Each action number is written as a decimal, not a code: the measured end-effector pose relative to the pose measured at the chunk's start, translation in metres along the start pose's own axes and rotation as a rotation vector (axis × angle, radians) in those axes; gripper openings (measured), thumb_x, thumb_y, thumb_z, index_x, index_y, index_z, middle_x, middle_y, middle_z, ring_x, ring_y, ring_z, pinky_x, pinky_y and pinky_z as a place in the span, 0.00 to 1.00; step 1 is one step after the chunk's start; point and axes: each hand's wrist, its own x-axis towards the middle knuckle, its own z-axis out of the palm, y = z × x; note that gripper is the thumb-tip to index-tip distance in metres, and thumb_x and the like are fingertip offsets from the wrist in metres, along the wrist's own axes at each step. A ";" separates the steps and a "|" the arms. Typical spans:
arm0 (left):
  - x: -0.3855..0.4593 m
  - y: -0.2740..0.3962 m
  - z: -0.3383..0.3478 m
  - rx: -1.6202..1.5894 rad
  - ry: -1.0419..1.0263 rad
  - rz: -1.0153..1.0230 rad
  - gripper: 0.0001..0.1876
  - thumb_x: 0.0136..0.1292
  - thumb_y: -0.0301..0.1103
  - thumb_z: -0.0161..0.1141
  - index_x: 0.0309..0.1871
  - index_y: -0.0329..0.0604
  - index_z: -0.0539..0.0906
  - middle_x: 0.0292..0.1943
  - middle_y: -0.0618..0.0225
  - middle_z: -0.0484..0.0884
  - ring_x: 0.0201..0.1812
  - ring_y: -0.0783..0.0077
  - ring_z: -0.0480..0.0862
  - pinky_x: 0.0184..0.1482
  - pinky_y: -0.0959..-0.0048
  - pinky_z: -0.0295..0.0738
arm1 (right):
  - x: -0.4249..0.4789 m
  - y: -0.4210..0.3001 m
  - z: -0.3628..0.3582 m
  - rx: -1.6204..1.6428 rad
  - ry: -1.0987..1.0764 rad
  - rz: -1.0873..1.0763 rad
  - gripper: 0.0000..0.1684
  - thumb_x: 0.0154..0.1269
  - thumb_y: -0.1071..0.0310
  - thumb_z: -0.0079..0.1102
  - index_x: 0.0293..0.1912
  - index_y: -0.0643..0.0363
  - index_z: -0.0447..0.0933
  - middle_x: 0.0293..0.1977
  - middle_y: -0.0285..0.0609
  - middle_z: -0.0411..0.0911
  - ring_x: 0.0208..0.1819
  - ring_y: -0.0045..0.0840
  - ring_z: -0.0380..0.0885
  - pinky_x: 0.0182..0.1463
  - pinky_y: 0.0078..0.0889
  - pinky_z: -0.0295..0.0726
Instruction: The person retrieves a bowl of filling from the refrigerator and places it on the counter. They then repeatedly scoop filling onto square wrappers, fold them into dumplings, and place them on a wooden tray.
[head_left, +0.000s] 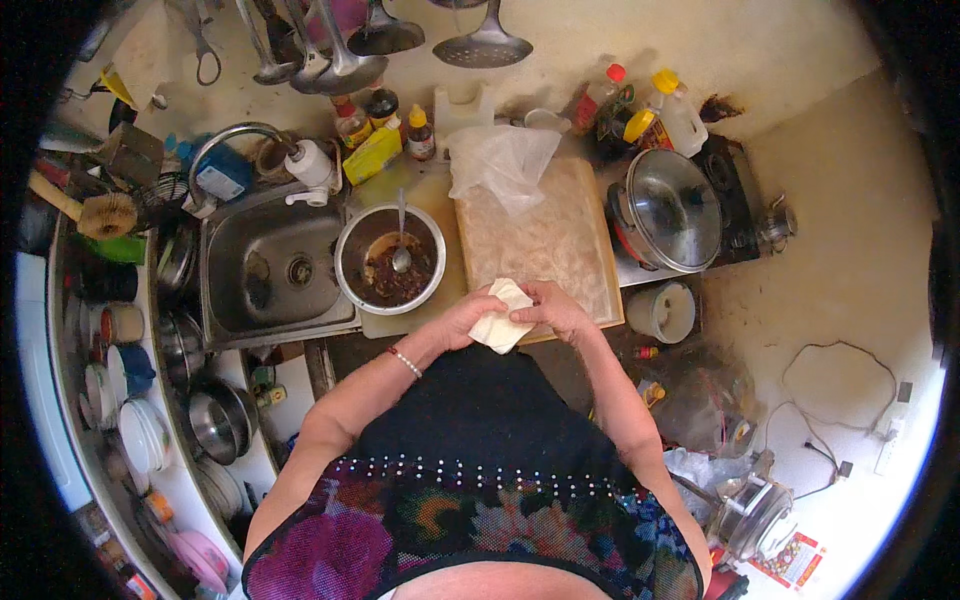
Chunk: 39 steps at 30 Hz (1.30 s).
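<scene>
Both hands hold a small bundle of cream-coloured, thin square sheets (501, 330), which look like dough wrappers. My left hand (463, 321) grips its left side with the thumb on top. On the right side, my right hand (559, 309) has its thumb over the sheets and its fingers partly behind them. The bundle is above the near edge of a floured wooden board (540, 247). Left of the board stands a steel bowl (346, 289) of dark, chunky mixture (390, 285), with a metal spoon (402, 259) resting in it. A crumpled clear plastic bag (499, 161) covers the board's far left part.
A steel sink (281, 319) with a faucet (311, 161) lies at the left. To the right, a glass-lidded pan (675, 210) sits on the stove, and a white bucket (664, 313) stands below. Bottles (682, 124) line the back wall; ladles (349, 71) hang above.
</scene>
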 end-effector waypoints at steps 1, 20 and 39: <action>-0.001 0.005 0.003 0.006 0.011 -0.010 0.23 0.56 0.28 0.52 0.58 0.38 0.67 0.47 0.62 0.77 0.43 0.68 0.81 0.45 0.70 0.78 | -0.002 0.001 0.001 0.048 -0.013 -0.004 0.30 0.47 0.69 0.69 0.50 0.68 0.71 0.42 0.42 0.78 0.43 0.23 0.76 0.49 0.25 0.73; -0.072 0.023 -0.027 0.299 0.581 0.305 0.10 0.65 0.36 0.53 0.45 0.42 0.74 0.36 0.67 0.80 0.40 0.74 0.79 0.44 0.75 0.75 | 0.015 0.039 0.000 0.526 0.341 -0.235 0.15 0.59 0.73 0.55 0.46 0.66 0.75 0.40 0.41 0.79 0.40 0.26 0.78 0.44 0.30 0.76; -0.126 -0.004 -0.063 0.091 0.690 0.383 0.08 0.63 0.34 0.55 0.43 0.42 0.75 0.35 0.67 0.80 0.37 0.75 0.79 0.41 0.78 0.74 | 0.049 0.064 0.014 0.328 0.538 0.091 0.11 0.57 0.71 0.56 0.40 0.65 0.73 0.34 0.44 0.78 0.36 0.30 0.79 0.29 0.32 0.79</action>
